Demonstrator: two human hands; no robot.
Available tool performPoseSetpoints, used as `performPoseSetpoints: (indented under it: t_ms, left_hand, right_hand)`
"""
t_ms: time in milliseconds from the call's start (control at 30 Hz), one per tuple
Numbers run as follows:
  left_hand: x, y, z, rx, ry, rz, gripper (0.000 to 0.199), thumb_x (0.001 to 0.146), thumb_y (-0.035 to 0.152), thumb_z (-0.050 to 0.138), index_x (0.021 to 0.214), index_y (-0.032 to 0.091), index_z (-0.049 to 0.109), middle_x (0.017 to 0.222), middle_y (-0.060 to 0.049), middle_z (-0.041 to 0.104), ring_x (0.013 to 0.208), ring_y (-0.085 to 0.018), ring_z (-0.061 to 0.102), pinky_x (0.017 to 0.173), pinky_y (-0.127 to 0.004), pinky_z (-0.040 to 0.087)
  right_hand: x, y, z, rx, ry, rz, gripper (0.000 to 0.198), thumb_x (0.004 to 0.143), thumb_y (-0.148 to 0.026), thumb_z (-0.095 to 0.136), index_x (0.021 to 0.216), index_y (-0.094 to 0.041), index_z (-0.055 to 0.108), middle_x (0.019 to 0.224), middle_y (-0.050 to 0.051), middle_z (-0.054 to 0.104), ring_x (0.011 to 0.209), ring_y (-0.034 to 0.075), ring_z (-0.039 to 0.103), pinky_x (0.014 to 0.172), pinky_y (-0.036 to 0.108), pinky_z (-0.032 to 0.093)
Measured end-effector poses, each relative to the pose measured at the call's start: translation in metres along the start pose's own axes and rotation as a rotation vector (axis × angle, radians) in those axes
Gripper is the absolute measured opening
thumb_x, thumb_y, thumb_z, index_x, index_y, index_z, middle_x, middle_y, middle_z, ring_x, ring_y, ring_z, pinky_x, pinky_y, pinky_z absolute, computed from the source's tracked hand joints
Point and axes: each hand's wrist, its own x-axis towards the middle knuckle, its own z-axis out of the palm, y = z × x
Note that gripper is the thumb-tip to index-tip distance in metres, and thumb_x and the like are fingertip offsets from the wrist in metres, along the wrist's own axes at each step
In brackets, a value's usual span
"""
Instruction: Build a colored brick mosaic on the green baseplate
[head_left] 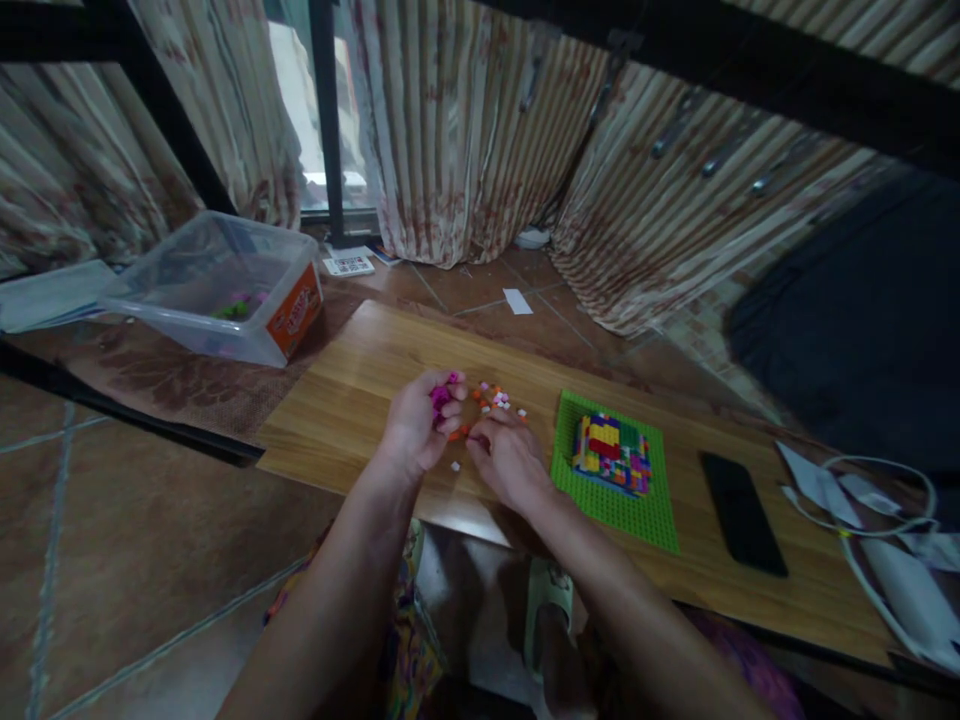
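My left hand (414,418) is curled round several small magenta building bricks (441,402), which show between its fingers. Close beside it, my right hand (508,455) reaches down to the tabletop with thumb and fingertips pinched together. Whatever sits in that pinch is too small to name. Orange and white bricks (499,399) lie loose just beyond the right fingers, and a single pale brick (455,466) rests between the wrists. To the right of my right hand, a green baseplate (628,519) carries a layered, many-coloured brick build (611,450) with yellow and red on top.
A black phone (742,512) lies right of the baseplate on the wooden table (367,350). White cables (892,470) and a white power strip (911,595) occupy the right end. At the left stands a clear plastic bin (217,285) with some bricks inside. Curtains (465,130) hang behind.
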Motion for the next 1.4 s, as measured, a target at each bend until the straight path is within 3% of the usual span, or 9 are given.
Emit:
performPoseSetpoints:
  t_ms: [233,367,500,633,733,867,1033,1400]
  left_hand:
    - [0.002,-0.004,0.007,0.054,0.025,0.0,0.003,0.071,0.013,0.053,0.072,0.011,0.055,0.056,0.003,0.048,0.037,-0.002,0.028,0.033,-0.014,0.015]
    - [0.003,-0.014,0.017,0.099,0.021,-0.018,0.005,0.07,0.014,0.056,0.072,0.01,0.057,0.056,0.002,0.048,0.037,-0.001,0.028,0.033,-0.014,0.015]
    - [0.005,-0.034,0.03,0.161,-0.037,-0.068,0.008,0.07,0.017,0.06,0.072,0.01,0.056,0.056,0.004,0.047,0.038,-0.001,0.025,0.034,-0.014,0.014]
    - [0.008,-0.06,0.043,0.239,-0.083,-0.124,0.015,0.068,0.021,0.067,0.073,0.012,0.056,0.06,0.003,0.05,0.04,-0.001,0.029,0.035,-0.014,0.014]
    - [0.01,-0.077,0.054,0.297,-0.081,-0.153,0.018,0.065,0.023,0.069,0.073,0.012,0.057,0.06,0.003,0.052,0.041,-0.001,0.032,0.036,-0.014,0.015]
    - [0.012,-0.094,0.067,0.35,-0.069,-0.165,0.021,0.063,0.025,0.072,0.075,0.012,0.059,0.061,0.003,0.052,0.042,-0.001,0.033,0.037,-0.014,0.015]
    - [0.016,-0.108,0.077,0.38,-0.082,-0.186,0.022,0.064,0.025,0.072,0.077,0.012,0.059,0.062,0.003,0.052,0.043,-0.001,0.032,0.038,-0.014,0.016]
    - [0.022,-0.123,0.09,0.412,-0.09,-0.222,0.023,0.065,0.024,0.074,0.077,0.012,0.059,0.064,0.003,0.052,0.045,-0.001,0.033,0.038,-0.015,0.018]
  right_hand:
    - [-0.027,0.026,-0.032,0.455,0.144,0.184,0.014,0.083,-0.027,0.057,0.081,-0.02,0.069,0.076,0.001,0.07,0.068,0.015,0.064,0.066,0.027,0.049]
    - [-0.057,0.068,-0.056,0.524,0.303,0.285,0.02,0.082,-0.034,0.061,0.093,-0.021,0.072,0.094,0.005,0.074,0.085,0.019,0.068,0.078,0.033,0.052]
    - [-0.079,0.118,-0.083,0.631,0.446,0.49,0.029,0.076,-0.044,0.068,0.09,-0.018,0.072,0.082,0.005,0.073,0.071,0.02,0.068,0.066,0.034,0.055]
    - [-0.085,0.161,-0.105,0.681,0.588,0.572,0.035,0.065,-0.046,0.076,0.082,-0.017,0.07,0.071,0.003,0.071,0.063,0.018,0.065,0.064,0.033,0.054]
    - [-0.083,0.184,-0.107,0.664,0.578,0.535,0.034,0.065,-0.047,0.076,0.08,-0.017,0.071,0.071,0.003,0.071,0.063,0.017,0.064,0.064,0.031,0.052]
    - [-0.078,0.198,-0.093,0.682,0.549,0.484,0.03,0.066,-0.044,0.075,0.078,-0.017,0.073,0.078,0.004,0.073,0.074,0.018,0.066,0.071,0.032,0.051]
    - [-0.072,0.197,-0.078,0.799,0.526,0.497,0.021,0.066,-0.037,0.073,0.077,-0.019,0.073,0.078,0.003,0.074,0.074,0.017,0.066,0.073,0.032,0.051]
    - [-0.061,0.204,-0.08,0.968,0.387,0.535,0.019,0.062,-0.032,0.073,0.075,-0.018,0.074,0.071,0.001,0.072,0.066,0.014,0.062,0.067,0.029,0.049]
